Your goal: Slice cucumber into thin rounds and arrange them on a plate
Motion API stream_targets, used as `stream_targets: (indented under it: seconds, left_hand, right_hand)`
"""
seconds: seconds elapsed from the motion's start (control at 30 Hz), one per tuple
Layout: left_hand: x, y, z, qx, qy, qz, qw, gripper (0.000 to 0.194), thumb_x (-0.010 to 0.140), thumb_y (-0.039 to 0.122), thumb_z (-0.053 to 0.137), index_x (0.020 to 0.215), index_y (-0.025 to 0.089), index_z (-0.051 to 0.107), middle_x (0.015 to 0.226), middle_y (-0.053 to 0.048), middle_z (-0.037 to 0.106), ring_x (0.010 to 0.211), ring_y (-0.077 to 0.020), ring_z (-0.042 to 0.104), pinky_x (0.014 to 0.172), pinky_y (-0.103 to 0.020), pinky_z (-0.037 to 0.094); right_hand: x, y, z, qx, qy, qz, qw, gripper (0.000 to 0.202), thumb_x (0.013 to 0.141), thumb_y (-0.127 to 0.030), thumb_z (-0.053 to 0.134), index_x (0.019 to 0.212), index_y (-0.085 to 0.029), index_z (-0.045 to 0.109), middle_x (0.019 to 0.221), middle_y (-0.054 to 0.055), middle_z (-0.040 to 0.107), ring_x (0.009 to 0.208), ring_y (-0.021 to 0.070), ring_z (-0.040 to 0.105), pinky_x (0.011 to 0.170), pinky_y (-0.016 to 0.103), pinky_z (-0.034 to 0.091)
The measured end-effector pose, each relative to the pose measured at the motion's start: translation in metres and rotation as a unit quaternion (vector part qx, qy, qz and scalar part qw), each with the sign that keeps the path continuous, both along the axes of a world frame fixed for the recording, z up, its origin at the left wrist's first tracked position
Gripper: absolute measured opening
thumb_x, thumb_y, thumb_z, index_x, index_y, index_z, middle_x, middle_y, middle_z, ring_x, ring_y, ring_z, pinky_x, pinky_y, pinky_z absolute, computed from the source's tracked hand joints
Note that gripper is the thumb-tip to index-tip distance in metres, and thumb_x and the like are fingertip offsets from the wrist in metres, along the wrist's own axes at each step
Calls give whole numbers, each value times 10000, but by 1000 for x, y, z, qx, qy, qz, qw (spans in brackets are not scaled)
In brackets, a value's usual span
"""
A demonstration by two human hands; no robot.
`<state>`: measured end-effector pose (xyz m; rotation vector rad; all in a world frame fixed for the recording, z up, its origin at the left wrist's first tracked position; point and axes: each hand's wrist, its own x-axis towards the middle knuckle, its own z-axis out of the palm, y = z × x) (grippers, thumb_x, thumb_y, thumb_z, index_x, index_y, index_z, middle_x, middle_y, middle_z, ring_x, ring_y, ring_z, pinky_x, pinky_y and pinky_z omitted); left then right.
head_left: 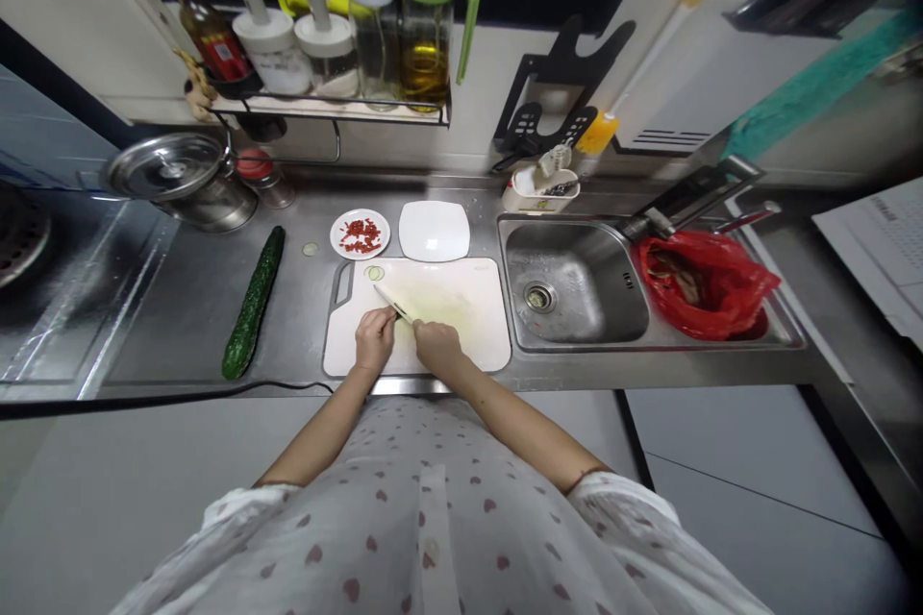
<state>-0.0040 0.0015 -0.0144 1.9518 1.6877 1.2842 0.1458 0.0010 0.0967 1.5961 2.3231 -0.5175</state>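
Note:
A knife (387, 299) is in my right hand (437, 347), its blade slanting toward the upper left above the white cutting board (483, 346). Close beside the blade, my left hand (374, 339) is closed over the board. A small dark bit shows at its fingertips, but what they hold is mostly hidden. Pale green cucumber slices (374, 273) lie near the board's top left corner. Left of the board, a long dark green cucumber (254, 303) rests on the steel counter. Another pale round slice (310, 250) is on the counter near the board.
Behind the board stand a small plate (336, 237) of chopped red pieces and a white square plate (434, 231). To the right are a sink (577, 293) and a red plastic bag (721, 283). A lidded steel pot (216, 202) stands back left, below a bottle rack (338, 110).

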Motion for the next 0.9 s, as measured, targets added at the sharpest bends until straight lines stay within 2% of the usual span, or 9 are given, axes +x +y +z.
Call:
stream_targets:
  seconds: [0.2,0.4,0.9]
  left_hand:
    - [0,0,1,-5,4,-3,1000,176,885,211,477,861,199,651,926,-74,685,913,-185,618,834,-368,506]
    - [0,0,2,0,-7,-5,1000,178,890,212,476,878,193,653,926,-76,688,913,-181,621,842,-365,507]
    - [0,1,0,-2,-15,0,1000,172,891,215,483,882,199,654,933,-69,694,911,-176,623,831,-355,510]
  right_hand:
    - [0,3,0,-7,-7,4,1000,250,915,-113,346,1055,-155,549,961,127,683,939,192,651,760,275,469]
    - [1,6,-7,-7,-1,4,1000,235,873,-91,388,1021,-163,555,933,102,687,900,199,659,726,278,476]
    - [0,12,-16,4,6,2,1000,239,884,-100,383,1024,-161,566,936,99,681,931,199,648,757,287,472]
